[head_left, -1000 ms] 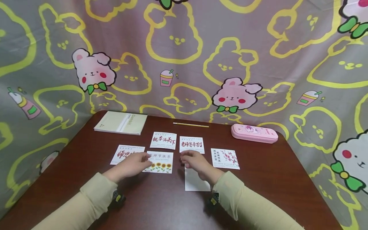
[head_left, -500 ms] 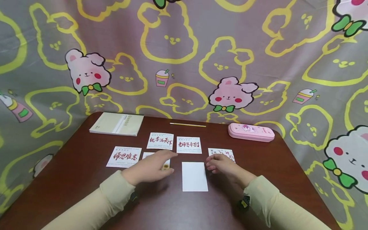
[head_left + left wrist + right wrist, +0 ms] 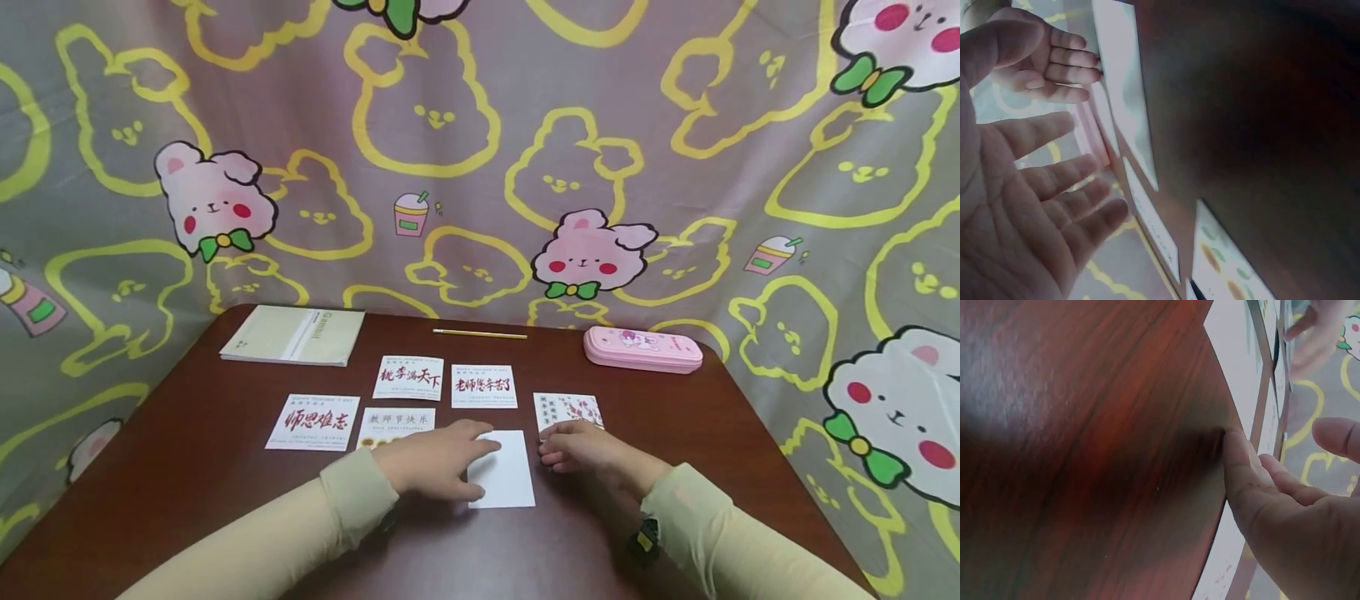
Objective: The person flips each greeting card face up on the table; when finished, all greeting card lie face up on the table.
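The blank white card (image 3: 504,471) lay face-down on the brown bench (image 3: 187,467), just in front of the red-lettered card (image 3: 483,387) in the back row, and it was the landmark for both my hands. My left hand (image 3: 435,458) had come across from the sunflower card (image 3: 396,421), which it had covered half a second before and which now showed most of its lettering beside the blank card; my fingers were spread and relaxed, lying over the blank card's left edge, gripping nothing. My right hand (image 3: 581,446) had stayed at the blank card's right side, fingers loosely bent, their tips against its edge; the wrist view showed one fingertip (image 3: 1235,456) pressed to the bench at the card's rim. So both hands had closed in on that one card, which to me meant it was about to be lifted or turned. The blossom card (image 3: 567,410) sat just beyond my right hand.
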Tool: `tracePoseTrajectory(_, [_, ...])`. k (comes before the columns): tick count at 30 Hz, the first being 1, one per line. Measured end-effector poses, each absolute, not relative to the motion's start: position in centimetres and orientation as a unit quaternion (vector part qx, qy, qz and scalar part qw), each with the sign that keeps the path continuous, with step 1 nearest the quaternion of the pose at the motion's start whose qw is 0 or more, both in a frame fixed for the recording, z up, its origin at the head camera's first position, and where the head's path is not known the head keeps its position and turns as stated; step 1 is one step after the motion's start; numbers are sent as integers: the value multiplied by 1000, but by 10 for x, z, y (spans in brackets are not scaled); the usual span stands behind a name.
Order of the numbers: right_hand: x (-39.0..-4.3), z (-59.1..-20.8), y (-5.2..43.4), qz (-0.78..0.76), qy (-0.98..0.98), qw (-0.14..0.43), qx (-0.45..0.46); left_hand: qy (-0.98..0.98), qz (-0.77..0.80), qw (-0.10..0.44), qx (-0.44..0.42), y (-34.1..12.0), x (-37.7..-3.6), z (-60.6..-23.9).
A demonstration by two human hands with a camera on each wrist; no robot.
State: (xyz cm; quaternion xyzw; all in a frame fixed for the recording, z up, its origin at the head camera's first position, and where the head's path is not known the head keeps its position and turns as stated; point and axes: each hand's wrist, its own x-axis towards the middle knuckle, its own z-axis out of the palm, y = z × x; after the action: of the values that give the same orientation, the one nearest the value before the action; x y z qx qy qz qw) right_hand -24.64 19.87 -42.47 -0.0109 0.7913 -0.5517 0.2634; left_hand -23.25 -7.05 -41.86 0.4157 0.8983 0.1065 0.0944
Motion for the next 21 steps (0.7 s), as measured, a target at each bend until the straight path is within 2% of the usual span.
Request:
tracePoseTrajectory(6, [-246,-425,196,-594,750,289,-1,905,45,94,412,-71,-233,-425])
tracePoseTrajectory(12, [-249,-421,195,-612,715,338,-2,906,50,98,408,-66,-235,-425])
tracePoseTrajectory(21, [-251,-423,192,-647,681,341,25,910,84,100,394,-69,-232,-428])
